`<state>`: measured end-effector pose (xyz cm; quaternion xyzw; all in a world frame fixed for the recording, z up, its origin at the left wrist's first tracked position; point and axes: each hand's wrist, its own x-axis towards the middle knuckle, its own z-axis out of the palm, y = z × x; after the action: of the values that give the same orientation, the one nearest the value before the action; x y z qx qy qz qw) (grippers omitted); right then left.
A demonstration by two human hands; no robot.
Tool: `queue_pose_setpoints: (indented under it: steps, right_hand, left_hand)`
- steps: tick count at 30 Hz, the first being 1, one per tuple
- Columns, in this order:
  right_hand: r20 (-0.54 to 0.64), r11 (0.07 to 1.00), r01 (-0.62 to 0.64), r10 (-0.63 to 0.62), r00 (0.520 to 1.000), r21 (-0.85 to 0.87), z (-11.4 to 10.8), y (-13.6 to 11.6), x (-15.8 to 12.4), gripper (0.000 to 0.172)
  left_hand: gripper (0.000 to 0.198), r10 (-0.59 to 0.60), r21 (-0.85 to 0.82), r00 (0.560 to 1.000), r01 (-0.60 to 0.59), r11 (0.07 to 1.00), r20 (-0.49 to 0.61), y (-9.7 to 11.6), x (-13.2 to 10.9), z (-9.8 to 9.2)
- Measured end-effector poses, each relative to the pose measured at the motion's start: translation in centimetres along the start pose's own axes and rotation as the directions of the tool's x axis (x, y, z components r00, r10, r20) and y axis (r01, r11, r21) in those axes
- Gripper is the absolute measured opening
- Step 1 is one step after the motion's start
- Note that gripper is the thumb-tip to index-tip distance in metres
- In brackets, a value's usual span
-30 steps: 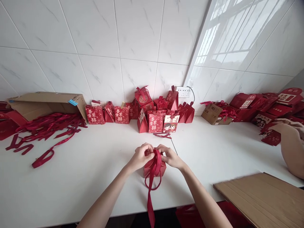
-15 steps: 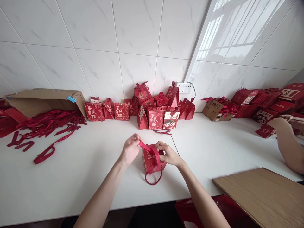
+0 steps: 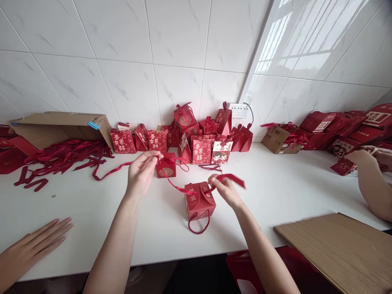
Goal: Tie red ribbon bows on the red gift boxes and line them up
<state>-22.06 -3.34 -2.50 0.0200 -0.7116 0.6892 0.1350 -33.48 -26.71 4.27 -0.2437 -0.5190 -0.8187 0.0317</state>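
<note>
Red ribbon at top of red box on tbl is pinched by L hand & R hand, one part each.

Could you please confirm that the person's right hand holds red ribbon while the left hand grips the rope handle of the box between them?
No: the head view shows the left hand gripping red ribbon, not the rope handle of the box; the right hand does hold ribbon.

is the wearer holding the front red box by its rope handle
No, the left hand and right hand hold red ribbon, and neither touches the rope handle.
</note>
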Motion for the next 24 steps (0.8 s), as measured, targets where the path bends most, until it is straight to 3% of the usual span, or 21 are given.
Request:
queue_pose_setpoints:
  steps: [4,8,12,16,19,24]
  right_hand:
    - [-0.173,0.996,0.032,-0.017,0.985,0.083,-0.9,-1.3,0.1,0.044]
    - [-0.221,0.999,0.042,-0.035,0.975,0.029,-2.2,-3.2,-0.3,0.042]
    - [-0.123,0.978,-0.001,-0.025,0.992,-0.207,-3.9,-5.2,-1.4,0.036]
    - [0.015,0.894,-0.08,0.097,0.995,-0.441,-5.5,-6.9,-2.7,0.026]
    - [0.069,0.876,-0.137,0.189,0.98,-0.462,-6.2,-7.2,-3.1,0.023]
    - [-0.122,0.976,0.033,-0.061,0.991,-0.216,-5.3,-6.5,-2.1,0.035]
  left_hand:
    - [0.028,0.064,0.106,0.994,-0.054,0.993,-0.09,-0.3,-0.1,0.2]
    - [0.039,0.128,0.169,0.979,-0.1,0.981,-0.161,-0.2,-0.3,0.5]
    - [0.061,0.117,0.16,0.967,-0.081,0.984,-0.226,-0.1,-0.3,-0.1]
    - [0.041,0.025,0.051,0.974,-0.013,0.999,-0.223,0.0,-0.2,-1.0]
    - [0.042,0.057,0.059,0.967,-0.044,0.997,-0.248,0.3,-0.2,-1.0]
    - [0.079,0.073,0.054,0.973,-0.062,0.997,-0.218,0.8,-0.3,0.6]
